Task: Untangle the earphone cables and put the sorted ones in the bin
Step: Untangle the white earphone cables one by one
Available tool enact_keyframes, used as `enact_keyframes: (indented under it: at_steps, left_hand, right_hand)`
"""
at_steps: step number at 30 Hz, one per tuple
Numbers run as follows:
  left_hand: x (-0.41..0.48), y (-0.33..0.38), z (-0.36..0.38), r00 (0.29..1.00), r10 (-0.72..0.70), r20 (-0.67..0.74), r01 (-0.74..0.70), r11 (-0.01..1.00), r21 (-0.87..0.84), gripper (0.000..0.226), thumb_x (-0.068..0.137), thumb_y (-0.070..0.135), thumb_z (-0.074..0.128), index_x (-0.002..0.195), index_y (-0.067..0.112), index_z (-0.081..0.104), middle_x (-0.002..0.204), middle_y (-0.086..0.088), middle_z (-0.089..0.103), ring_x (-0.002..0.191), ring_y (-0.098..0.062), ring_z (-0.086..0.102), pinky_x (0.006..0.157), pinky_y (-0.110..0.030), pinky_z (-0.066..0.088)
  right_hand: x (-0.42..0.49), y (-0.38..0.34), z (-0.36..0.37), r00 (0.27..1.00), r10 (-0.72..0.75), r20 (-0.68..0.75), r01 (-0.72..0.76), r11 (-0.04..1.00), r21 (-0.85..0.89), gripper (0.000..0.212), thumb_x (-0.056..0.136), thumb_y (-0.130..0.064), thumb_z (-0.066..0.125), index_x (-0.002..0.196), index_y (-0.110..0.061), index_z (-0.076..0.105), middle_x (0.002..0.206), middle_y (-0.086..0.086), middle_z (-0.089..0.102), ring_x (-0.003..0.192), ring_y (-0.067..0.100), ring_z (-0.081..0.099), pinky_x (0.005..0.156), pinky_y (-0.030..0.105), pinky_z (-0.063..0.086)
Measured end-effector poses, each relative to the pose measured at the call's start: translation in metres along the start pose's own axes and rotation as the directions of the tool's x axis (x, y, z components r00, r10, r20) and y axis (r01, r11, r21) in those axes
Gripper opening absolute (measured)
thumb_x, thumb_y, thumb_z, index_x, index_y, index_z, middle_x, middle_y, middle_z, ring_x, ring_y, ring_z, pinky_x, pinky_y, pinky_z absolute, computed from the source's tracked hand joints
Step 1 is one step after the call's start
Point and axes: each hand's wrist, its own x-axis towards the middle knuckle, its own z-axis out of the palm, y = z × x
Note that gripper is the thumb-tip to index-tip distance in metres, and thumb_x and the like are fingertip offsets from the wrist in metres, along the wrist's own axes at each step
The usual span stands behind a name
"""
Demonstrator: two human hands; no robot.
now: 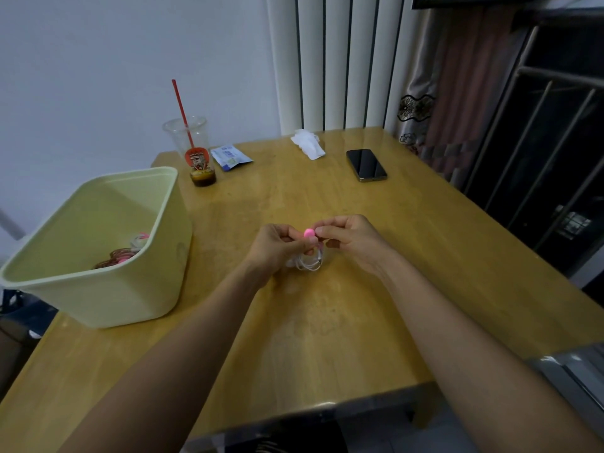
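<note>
- Clock reference: 12 o'clock is the far edge of the table (pixel 327 322), 6 o'clock the edge nearest the person.
- Both hands meet just above the table's middle, with both forearms reaching in from 6 o'clock.
- Left hand (pixel 281 243): fingers curled in, with thumb and fingertips pinched together on the white earphone cable (pixel 309 262) just below its pink earbud (pixel 309 233).
- Right hand (pixel 353 241): fingers curled, with thumb and forefinger closed on the pink earbud from its 3 o'clock side. The fingers hide the exact contact point.
- The pink earbud sits between the two sets of fingertips, which almost touch.
- The white earphone cable hangs in a small loose coil under the hands. I cannot tell whether its lowest loop touches the table.
- Pale green bin (pixel 108 295): stands on the table at 9 o'clock of the hands, well apart from them, near the left edge.
- Inside the bin, coiled cables (pixel 121 255) in brown, pink and white lie on the bottom.
- Plastic cup (pixel 196 152) with a red straw (pixel 182 112) stands at 11 o'clock, just behind the bin, with dark liquid at the bottom.
- Blue-white packet (pixel 230 157) lies just beside the cup, at its 3 o'clock.
- Crumpled white tissue (pixel 307 143) lies at 12 o'clock, near the far edge.
- Dark phone (pixel 366 165) lies flat at 1 o'clock, screen up.
</note>
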Motion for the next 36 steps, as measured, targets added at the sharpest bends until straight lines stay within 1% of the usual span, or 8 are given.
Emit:
enact_keyframes:
  at_steps: [9, 14, 18, 22, 25, 30, 33, 36]
  left_hand:
    - [-0.009, 0.003, 0.005, 0.998, 0.039, -0.051, -0.04, 0.999, -0.007, 0.026, 0.084, 0.011, 0.074, 0.103, 0.005, 0.058, 0.083, -0.013, 0.075, 0.074, -0.022, 0.071, 0.064, -0.031, 0.055]
    - [-0.015, 0.008, 0.0, 0.993, 0.119, 0.013, -0.119, 0.993, -0.029, 0.014, 0.088, 0.009, 0.068, 0.098, 0.0, 0.064, 0.078, -0.006, 0.074, 0.066, -0.007, 0.068, 0.063, -0.016, 0.052]
    - [-0.023, 0.015, -0.008, 0.999, 0.024, -0.043, -0.025, 1.0, -0.016, 0.011, 0.091, 0.013, 0.066, 0.091, 0.007, 0.056, 0.073, -0.006, 0.069, 0.061, -0.01, 0.062, 0.056, -0.017, 0.05]
    - [-0.033, 0.026, -0.017, 0.98, -0.065, -0.188, 0.078, 0.995, 0.061, 0.012, 0.093, 0.016, 0.062, 0.094, 0.01, 0.051, 0.077, -0.008, 0.064, 0.059, -0.013, 0.057, 0.051, -0.024, 0.046]
    - [-0.053, 0.041, -0.026, 0.974, 0.017, -0.226, 0.019, 0.988, 0.155, 0.017, 0.092, 0.02, 0.065, 0.102, 0.011, 0.055, 0.086, -0.008, 0.07, 0.068, -0.013, 0.065, 0.057, -0.025, 0.052]
    - [-0.081, 0.068, -0.075, 0.841, 0.275, -0.466, -0.184, 0.955, 0.231, 0.014, 0.088, 0.025, 0.067, 0.084, 0.019, 0.056, 0.073, -0.002, 0.07, 0.067, -0.02, 0.068, 0.069, -0.041, 0.059]
    - [-0.096, 0.071, -0.116, 0.737, 0.296, -0.608, -0.107, 0.939, 0.327, 0.018, 0.089, 0.034, 0.066, 0.096, 0.02, 0.057, 0.084, -0.003, 0.071, 0.071, -0.021, 0.068, 0.067, -0.042, 0.058]
    - [-0.101, 0.058, -0.146, 0.724, 0.304, -0.62, -0.029, 0.91, 0.413, 0.023, 0.094, 0.037, 0.06, 0.108, 0.019, 0.056, 0.093, -0.002, 0.07, 0.079, -0.02, 0.067, 0.072, -0.041, 0.059]
  right_hand:
    - [-0.007, -0.004, 0.005, 0.999, -0.025, 0.037, 0.026, 0.999, -0.031, 0.021, 0.083, -0.019, 0.077, 0.102, -0.01, 0.073, 0.093, 0.003, 0.074, 0.09, 0.011, 0.067, 0.08, 0.025, 0.05]
    - [-0.013, -0.007, 0.013, 0.999, -0.002, -0.036, 0.006, 0.992, 0.125, 0.032, 0.07, -0.031, 0.083, 0.096, -0.014, 0.076, 0.092, 0.001, 0.075, 0.094, 0.014, 0.066, 0.084, 0.03, 0.047]
    - [-0.015, -0.012, 0.024, 0.996, 0.091, 0.019, -0.093, 0.978, 0.187, 0.025, 0.096, -0.023, 0.062, 0.115, -0.006, 0.063, 0.1, 0.008, 0.071, 0.089, 0.018, 0.067, 0.079, 0.03, 0.052]
    - [-0.022, -0.019, 0.04, 0.956, 0.272, 0.111, -0.275, 0.961, 0.013, 0.023, 0.104, -0.021, 0.049, 0.119, -0.006, 0.057, 0.099, 0.01, 0.068, 0.079, 0.018, 0.066, 0.068, 0.027, 0.052]
    - [-0.03, -0.026, 0.06, 0.922, 0.311, 0.231, -0.297, 0.95, -0.095, 0.025, 0.102, -0.015, 0.051, 0.123, -0.003, 0.056, 0.104, 0.014, 0.068, 0.079, 0.018, 0.065, 0.063, 0.023, 0.05]
    - [-0.037, -0.055, 0.104, 0.95, 0.132, 0.282, -0.109, 0.989, -0.096, 0.031, 0.101, -0.01, 0.053, 0.13, -0.001, 0.054, 0.099, 0.013, 0.067, 0.076, 0.018, 0.064, 0.066, 0.025, 0.051]
    - [-0.038, -0.072, 0.136, 0.956, 0.047, 0.289, -0.03, 0.997, -0.066, 0.037, 0.1, -0.013, 0.055, 0.136, -0.014, 0.049, 0.111, 0.012, 0.068, 0.086, 0.021, 0.07, 0.076, 0.031, 0.057]
    - [-0.036, -0.082, 0.163, 0.941, -0.027, 0.338, 0.049, 0.997, -0.057, 0.044, 0.101, -0.015, 0.053, 0.143, -0.026, 0.043, 0.121, 0.01, 0.063, 0.103, 0.025, 0.07, 0.086, 0.037, 0.059]
